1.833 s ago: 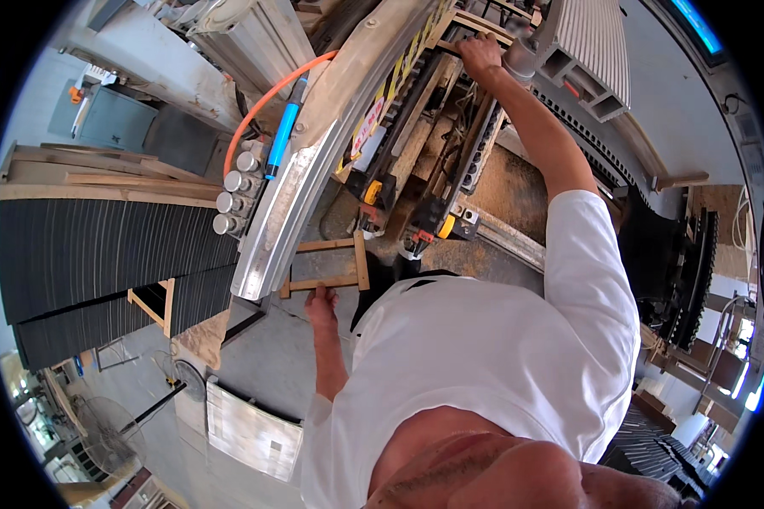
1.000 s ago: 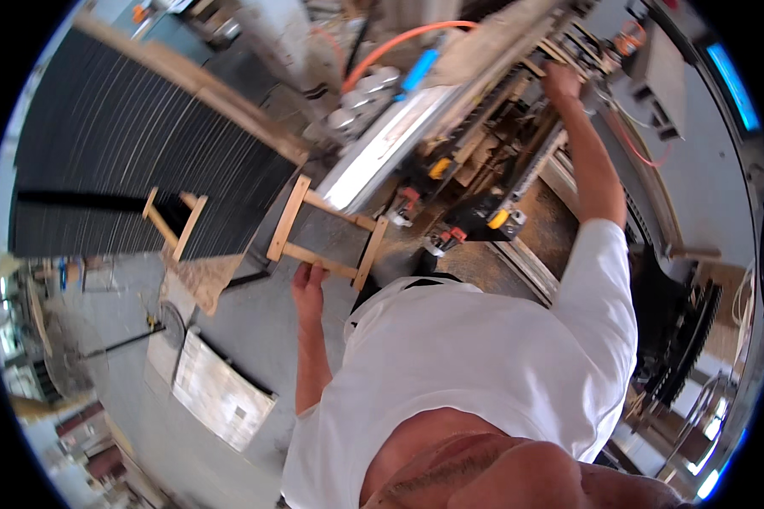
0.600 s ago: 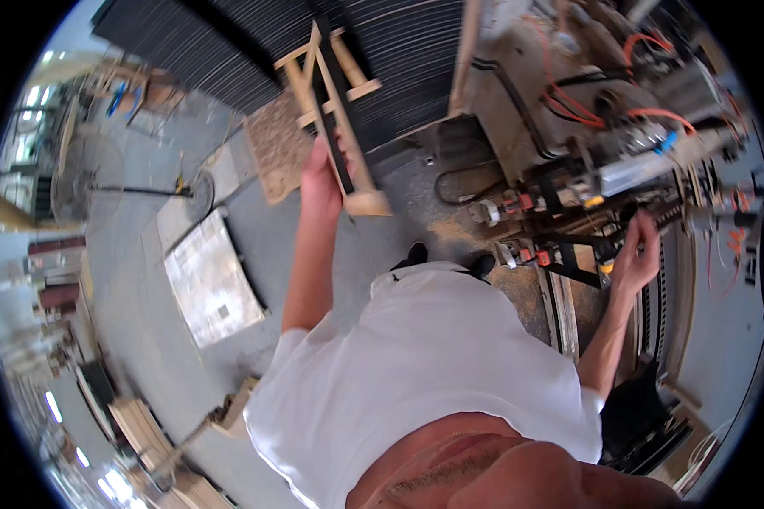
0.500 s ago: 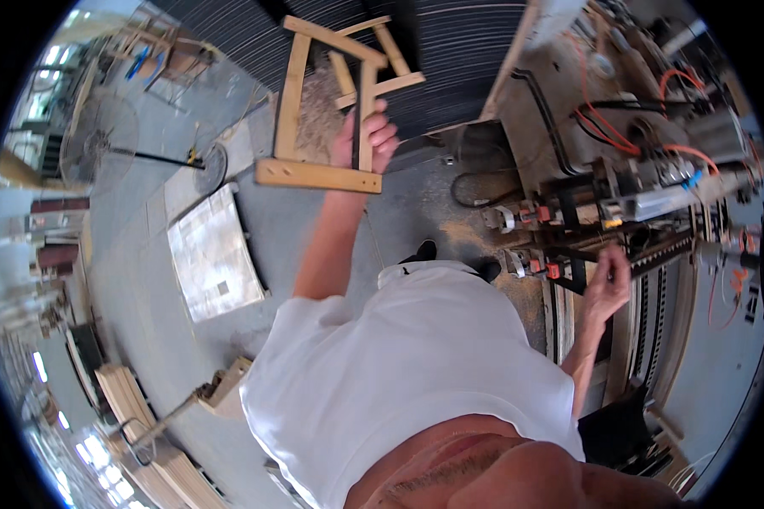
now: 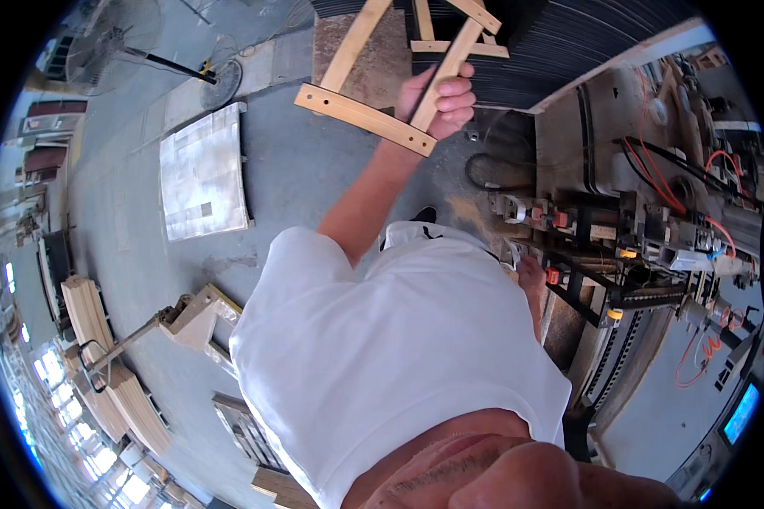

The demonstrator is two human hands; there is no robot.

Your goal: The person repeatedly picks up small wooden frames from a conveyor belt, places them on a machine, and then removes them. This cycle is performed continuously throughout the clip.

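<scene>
A worker in a white short-sleeved shirt [image 5: 399, 322] turned away from the machine, the right hand [image 5: 530, 276] now lowered to right of centre near the machine's end, its fingers too obscured to tell whether open or closed. In the upper centre, the left hand [image 5: 446, 100], fingers curled around one slat, gripped an open frame of pale wooden slats [image 5: 365, 117], tilted and raised higher than moments earlier. The shift left the frame carried one-handed, well apart from the black metal machine with red and yellow fittings [image 5: 624, 299] at right. Beyond it, a second pale wooden frame [image 5: 460, 48] showed against a tall stack of black, ribbed-looking sheets [image 5: 586, 47], while a silvery rectangular panel [image 5: 199, 174] lay on the grey floor [image 5: 289, 161] at upper left.
</scene>
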